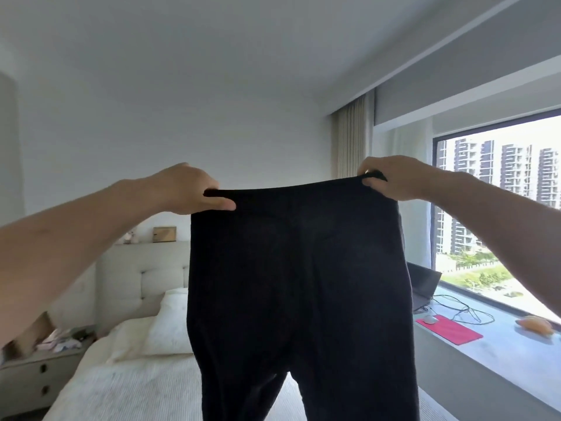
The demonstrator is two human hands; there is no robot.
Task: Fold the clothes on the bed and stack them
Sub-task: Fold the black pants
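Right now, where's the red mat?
Head view, lower right: the red mat lies flat on the window ledge, right of the held-up black pants, with a white mouse on its near-left corner.

Trousers [300, 284]: we see matt black cloth, smooth and finely knit, no sheen, stretched at the waistband.
Bed [136, 387]: we note a cream cover of soft, faintly ribbed cloth.
Pillows [170, 323]: off-white cloth, matt, lightly creased.
Headboard [142, 278]: beige upholstery, tufted and matt.
Nightstand [36, 375]: pale painted finish, smooth, with dark knobs.
Curtain [349, 138]: we see beige pleated fabric.
Counter [501, 357]: smooth, pale grey, stone-like, catching daylight.
Mat [449, 329]: flat red surface, matt.
Laptop [423, 281]: dark lid, dull finish.
Wall [182, 101]: plain white paint, matt.
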